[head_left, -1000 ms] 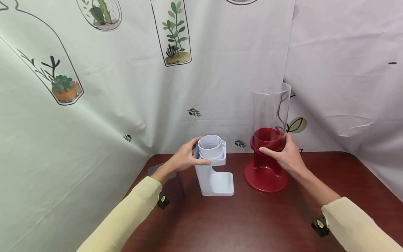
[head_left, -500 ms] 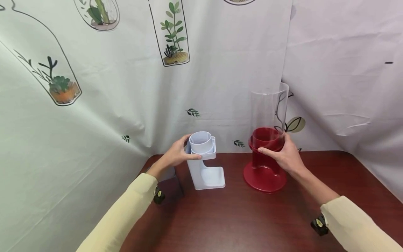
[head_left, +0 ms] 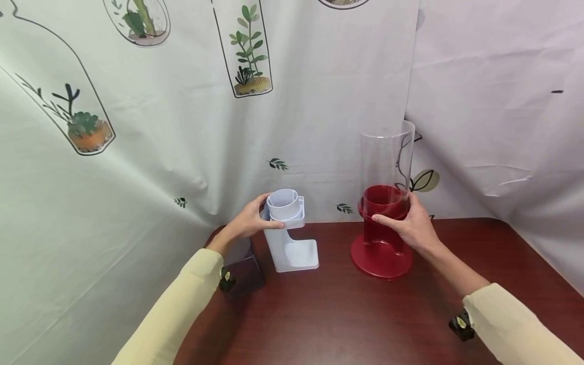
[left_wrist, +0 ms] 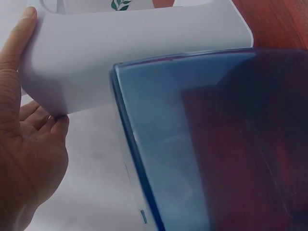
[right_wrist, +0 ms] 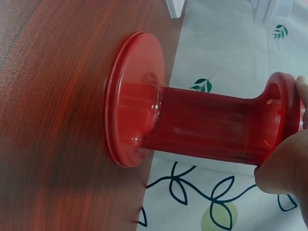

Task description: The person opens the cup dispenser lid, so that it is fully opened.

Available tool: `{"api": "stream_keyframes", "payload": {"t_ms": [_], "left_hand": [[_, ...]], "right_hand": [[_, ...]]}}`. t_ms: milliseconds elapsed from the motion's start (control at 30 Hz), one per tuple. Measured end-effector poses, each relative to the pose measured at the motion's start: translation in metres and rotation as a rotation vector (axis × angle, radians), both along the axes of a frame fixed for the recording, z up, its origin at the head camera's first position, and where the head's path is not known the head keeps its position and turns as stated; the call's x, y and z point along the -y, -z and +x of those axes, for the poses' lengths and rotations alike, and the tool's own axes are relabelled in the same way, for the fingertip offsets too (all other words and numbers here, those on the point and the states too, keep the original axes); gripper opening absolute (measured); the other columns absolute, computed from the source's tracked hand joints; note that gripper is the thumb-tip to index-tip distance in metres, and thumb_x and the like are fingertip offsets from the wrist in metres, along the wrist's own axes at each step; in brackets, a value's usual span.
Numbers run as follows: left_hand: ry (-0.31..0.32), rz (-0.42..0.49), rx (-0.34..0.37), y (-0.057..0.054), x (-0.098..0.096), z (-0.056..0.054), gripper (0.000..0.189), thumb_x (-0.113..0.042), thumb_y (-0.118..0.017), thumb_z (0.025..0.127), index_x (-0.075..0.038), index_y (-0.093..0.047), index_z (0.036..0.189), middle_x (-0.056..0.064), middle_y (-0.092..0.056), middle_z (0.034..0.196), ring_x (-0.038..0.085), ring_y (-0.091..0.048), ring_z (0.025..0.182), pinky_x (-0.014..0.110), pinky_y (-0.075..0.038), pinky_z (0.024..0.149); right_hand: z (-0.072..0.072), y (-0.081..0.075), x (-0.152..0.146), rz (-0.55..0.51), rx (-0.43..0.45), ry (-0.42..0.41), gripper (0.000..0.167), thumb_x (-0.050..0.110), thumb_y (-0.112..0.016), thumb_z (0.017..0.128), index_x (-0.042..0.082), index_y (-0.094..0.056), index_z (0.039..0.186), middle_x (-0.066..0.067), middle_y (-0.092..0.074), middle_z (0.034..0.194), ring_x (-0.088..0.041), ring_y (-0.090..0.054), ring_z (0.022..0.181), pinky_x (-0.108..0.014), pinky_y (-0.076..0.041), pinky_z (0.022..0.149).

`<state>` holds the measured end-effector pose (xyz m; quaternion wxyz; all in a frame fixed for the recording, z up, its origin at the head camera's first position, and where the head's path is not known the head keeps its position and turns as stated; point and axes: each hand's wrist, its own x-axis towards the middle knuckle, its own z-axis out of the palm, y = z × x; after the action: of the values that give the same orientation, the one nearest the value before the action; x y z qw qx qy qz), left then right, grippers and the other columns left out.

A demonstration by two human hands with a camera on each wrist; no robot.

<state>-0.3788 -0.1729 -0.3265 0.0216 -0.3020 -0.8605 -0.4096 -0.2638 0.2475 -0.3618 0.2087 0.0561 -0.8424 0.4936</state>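
Note:
My left hand [head_left: 246, 221] grips the top of a white C-shaped stand [head_left: 277, 251], thumb in front and fingers behind. A round white cup-like piece [head_left: 284, 207] sits in the stand's upper holder. In the left wrist view, the fingers and thumb span the stand's back [left_wrist: 139, 38]. To the right, my right hand [head_left: 416, 225] holds the upper ring of a red stand [head_left: 380, 261] with a round base. A clear cylinder [head_left: 385, 157], open at the top, rises from that ring. In the right wrist view, the red stand's column [right_wrist: 202, 125] and base rest upright on the table.
A dark translucent bluish container [head_left: 244, 274] stands on the table left of the white stand, below my left forearm. Close behind both stands hangs a white cloth [head_left: 319, 126] printed with plants, along the back edge of the brown table [head_left: 328, 319].
My left hand has shifted the white stand left and slightly back, nearer the bluish container and farther from the red stand. The right hand keeps its hold, and the red stand stays put.

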Motion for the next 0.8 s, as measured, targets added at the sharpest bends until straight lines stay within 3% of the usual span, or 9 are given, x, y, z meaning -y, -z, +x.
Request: {"api": "stream_keyframes", "payload": {"t_ms": [267, 467, 600, 800], "left_hand": [[-0.008, -0.005, 0.026, 0.000, 0.002, -0.002, 0.102, -0.015, -0.095, 0.080, 0.003, -0.034, 0.160, 0.021, -0.058, 0.146, 0.036, -0.053, 0.138, 0.052, -0.036, 0.120], [-0.027, -0.002, 0.012, -0.006, 0.004, 0.003, 0.110, -0.025, -0.093, 0.082, 0.002, -0.026, 0.165, 0.021, -0.039, 0.165, 0.045, -0.035, 0.152, 0.059, -0.029, 0.123], [-0.047, 0.019, -0.028, -0.015, 0.002, 0.011, 0.110, -0.028, -0.093, 0.083, -0.004, -0.026, 0.167, 0.014, -0.035, 0.170, 0.043, -0.030, 0.156, 0.055, -0.026, 0.126], [-0.063, 0.033, -0.135, -0.028, -0.003, 0.020, 0.109, -0.034, -0.091, 0.085, -0.012, -0.024, 0.169, 0.004, -0.033, 0.172, 0.029, -0.026, 0.159, 0.050, -0.022, 0.128]], "right_hand": [[0.000, 0.000, 0.000, 0.001, -0.004, 0.002, 0.098, 0.040, -0.084, 0.092, -0.003, -0.028, 0.160, -0.029, -0.050, 0.145, -0.046, -0.052, 0.129, -0.063, -0.052, 0.101], [0.000, 0.000, 0.000, 0.012, -0.018, 0.003, 0.094, 0.039, -0.084, 0.092, -0.002, -0.031, 0.159, -0.028, -0.051, 0.144, -0.045, -0.053, 0.127, -0.062, -0.053, 0.100], [0.000, 0.000, -0.001, 0.011, -0.016, 0.004, 0.094, 0.040, -0.084, 0.092, -0.001, -0.032, 0.159, -0.028, -0.051, 0.146, -0.046, -0.053, 0.128, -0.064, -0.053, 0.100], [0.001, -0.002, -0.002, 0.022, -0.015, 0.013, 0.094, 0.041, -0.084, 0.092, -0.002, -0.033, 0.159, -0.029, -0.051, 0.146, -0.046, -0.054, 0.126, -0.063, -0.053, 0.099]]}}
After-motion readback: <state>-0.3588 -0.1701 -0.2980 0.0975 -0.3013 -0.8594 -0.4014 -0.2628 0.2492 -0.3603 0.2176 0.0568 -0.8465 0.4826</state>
